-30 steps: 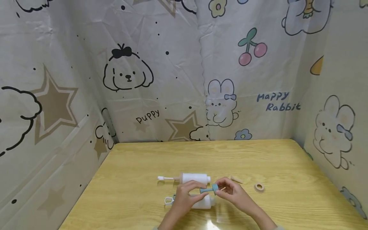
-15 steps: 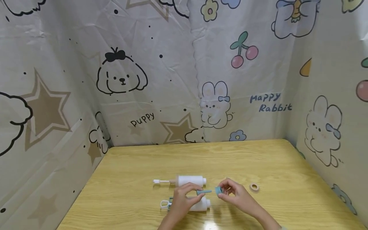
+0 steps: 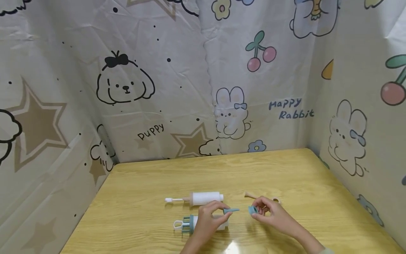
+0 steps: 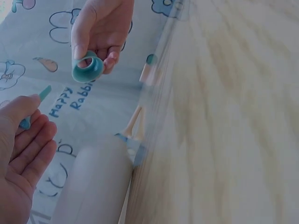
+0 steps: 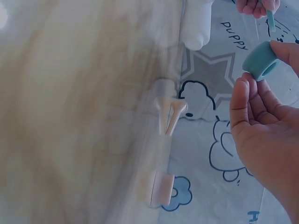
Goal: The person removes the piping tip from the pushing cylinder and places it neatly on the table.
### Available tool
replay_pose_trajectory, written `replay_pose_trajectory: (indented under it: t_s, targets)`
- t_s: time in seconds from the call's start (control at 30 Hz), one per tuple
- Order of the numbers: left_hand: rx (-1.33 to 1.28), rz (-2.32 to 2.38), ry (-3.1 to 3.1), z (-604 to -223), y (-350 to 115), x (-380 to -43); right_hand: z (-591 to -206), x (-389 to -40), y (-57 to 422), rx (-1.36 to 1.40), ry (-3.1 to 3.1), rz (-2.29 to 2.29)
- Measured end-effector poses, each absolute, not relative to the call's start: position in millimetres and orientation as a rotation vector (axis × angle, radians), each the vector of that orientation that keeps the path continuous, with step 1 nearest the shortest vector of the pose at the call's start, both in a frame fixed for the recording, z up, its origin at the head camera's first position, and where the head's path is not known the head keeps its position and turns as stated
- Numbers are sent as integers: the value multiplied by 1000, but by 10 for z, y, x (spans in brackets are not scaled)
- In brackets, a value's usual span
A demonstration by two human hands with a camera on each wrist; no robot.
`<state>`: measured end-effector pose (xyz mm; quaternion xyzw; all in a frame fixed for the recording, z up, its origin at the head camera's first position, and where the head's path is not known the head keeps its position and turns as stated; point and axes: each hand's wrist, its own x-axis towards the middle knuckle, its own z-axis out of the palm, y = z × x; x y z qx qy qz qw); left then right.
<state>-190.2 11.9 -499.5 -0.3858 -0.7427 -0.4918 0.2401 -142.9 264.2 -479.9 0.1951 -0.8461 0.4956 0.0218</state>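
Above the table my left hand pinches a small teal tapered stem with a flared end, its thin tip pointing right. My right hand holds a teal ring-shaped collar between thumb and fingers. A short gap separates stem and collar. Behind my left hand lies a white cylinder with a teal collar, teal prongs and a white loop at its left end; the hand partly covers it. Farther back is a second white cylinder with a beige collar and a white brush-like tip.
A beige tapered stem lies on the wooden table beyond the hands. Close to it, partly behind my right hand, is a beige ring. Printed fabric rises round the table's back and sides.
The teal stem and collar were together a second ago; they have come apart, and the gap has widened as my right hand moved right. The head view has shifted slightly.
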Motion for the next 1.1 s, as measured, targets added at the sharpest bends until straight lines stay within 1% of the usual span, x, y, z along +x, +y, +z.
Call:
replay_pose_trajectory:
  t_s: [0.37, 0.8, 1.1]
  targets:
    - [-1062, -1399, -2119, -5005, 392, -1839, -4849, -1343, 2928, 601, -2638, 1350]
    - [-1061, -1429, -2142, -5060, 573, -1782, -4878, -1262, 3241, 608, -2694, 1320]
    - [-1111, -1448, -2168, -5060, 725, -1772, -4869, -1184, 3443, 501, -2757, 1322]
